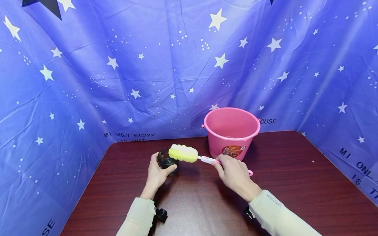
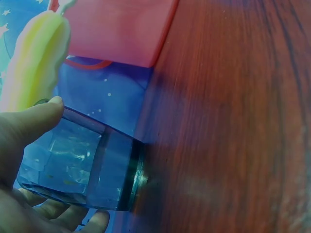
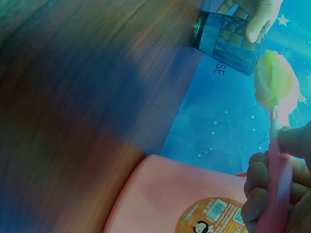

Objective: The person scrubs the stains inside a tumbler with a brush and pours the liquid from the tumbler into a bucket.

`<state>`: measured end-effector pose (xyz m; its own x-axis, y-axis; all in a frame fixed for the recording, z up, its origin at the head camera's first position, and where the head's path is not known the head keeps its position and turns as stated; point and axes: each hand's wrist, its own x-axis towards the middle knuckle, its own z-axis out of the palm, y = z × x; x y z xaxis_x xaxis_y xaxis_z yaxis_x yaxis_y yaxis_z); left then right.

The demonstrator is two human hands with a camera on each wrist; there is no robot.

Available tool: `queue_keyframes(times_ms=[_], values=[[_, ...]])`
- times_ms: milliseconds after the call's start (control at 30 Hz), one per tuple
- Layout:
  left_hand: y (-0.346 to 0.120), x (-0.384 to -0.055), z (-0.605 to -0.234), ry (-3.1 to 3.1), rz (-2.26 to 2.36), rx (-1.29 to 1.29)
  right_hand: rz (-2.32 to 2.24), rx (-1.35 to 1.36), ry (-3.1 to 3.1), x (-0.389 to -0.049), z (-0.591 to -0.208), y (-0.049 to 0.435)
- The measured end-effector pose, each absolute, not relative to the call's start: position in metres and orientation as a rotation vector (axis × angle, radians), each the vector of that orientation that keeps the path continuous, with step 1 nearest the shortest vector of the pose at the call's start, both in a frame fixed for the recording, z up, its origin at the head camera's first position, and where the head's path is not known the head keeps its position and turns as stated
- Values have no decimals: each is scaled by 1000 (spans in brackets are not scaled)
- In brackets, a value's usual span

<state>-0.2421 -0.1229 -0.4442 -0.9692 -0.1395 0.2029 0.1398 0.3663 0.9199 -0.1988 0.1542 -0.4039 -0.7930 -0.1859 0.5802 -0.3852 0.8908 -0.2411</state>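
My left hand [image 1: 157,173] grips a dark see-through drinking glass [image 2: 82,160] around its side, thumb near the rim. The glass has flat facets and a thick base, which is on or just over the table; I cannot tell which. In my right hand [image 1: 234,173] is a sponge bottle brush [image 1: 183,153], held by its pink and white handle [image 3: 278,189]. Its yellow and white sponge head is at the mouth of the glass, outside it in the right wrist view. The brush lies nearly level, its head pointing left.
Just beyond my right hand stands a pink bucket [image 1: 230,131] with a round orange label. A glossy dark red-brown table [image 1: 192,203] lies under everything. Blue star-patterned cloth [image 1: 165,65] hangs along the back and both sides.
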Motion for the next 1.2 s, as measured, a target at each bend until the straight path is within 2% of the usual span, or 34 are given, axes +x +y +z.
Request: queue_keyframes(times_ms=[1200], values=[[-123,-242,-444,-2370,-1650,2,500,325,-2500,-188,-412,178]])
